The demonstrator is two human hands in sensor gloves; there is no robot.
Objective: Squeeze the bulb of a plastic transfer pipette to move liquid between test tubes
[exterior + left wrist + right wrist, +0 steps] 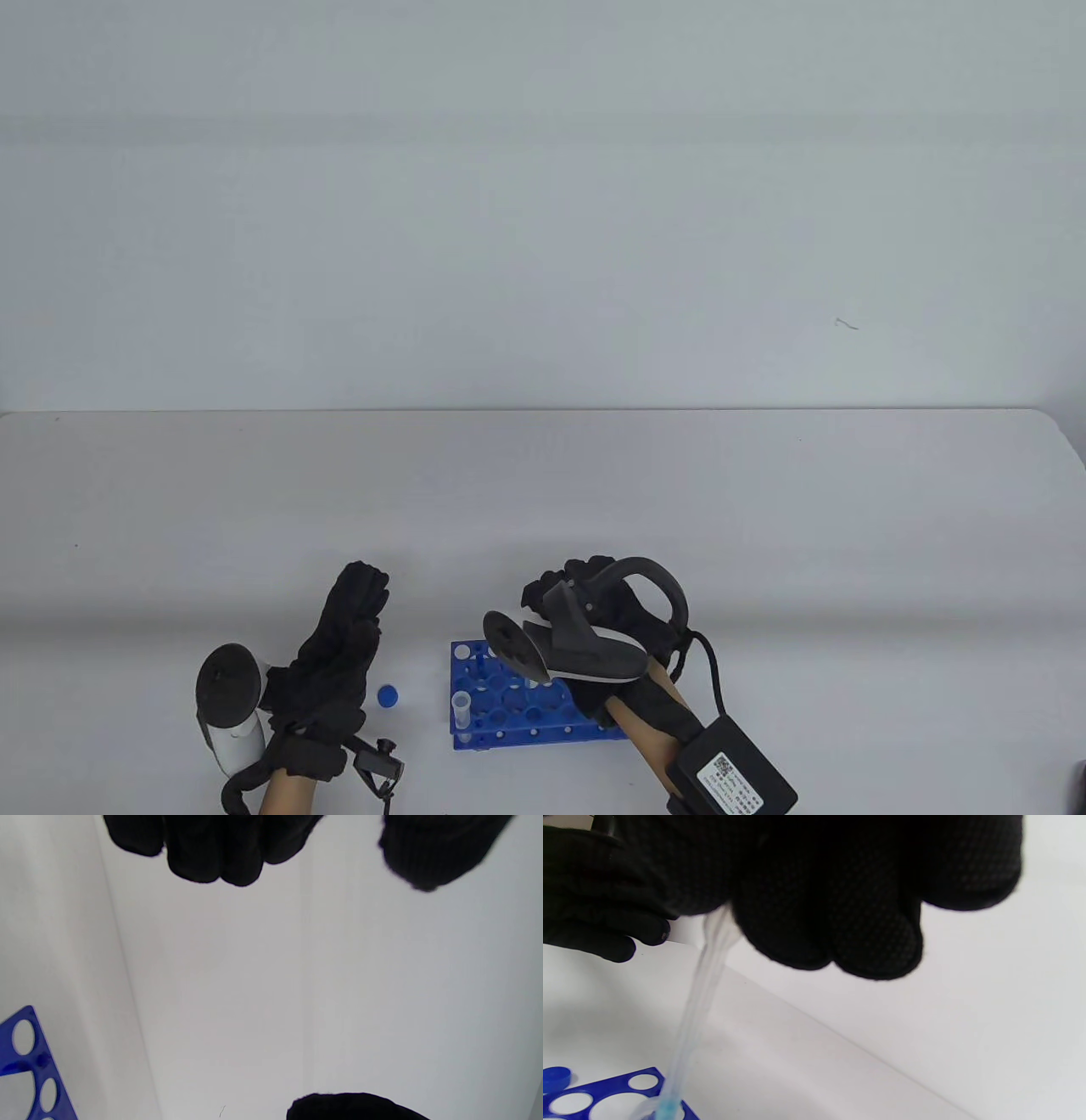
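Observation:
A clear plastic pipette hangs from my right hand, which grips its upper end; the bulb is hidden inside the fingers. Its tip holds blue liquid and sits at the mouth of a tube in the blue rack. In the table view my right hand is above the rack, and an open test tube stands at the rack's front left. My left hand is open and empty, just left of the rack. In the left wrist view its fingers hang spread over bare table.
A blue cap lies on the table between my left hand and the rack; it also shows in the right wrist view. A rack corner shows in the left wrist view. The white table stretches far behind.

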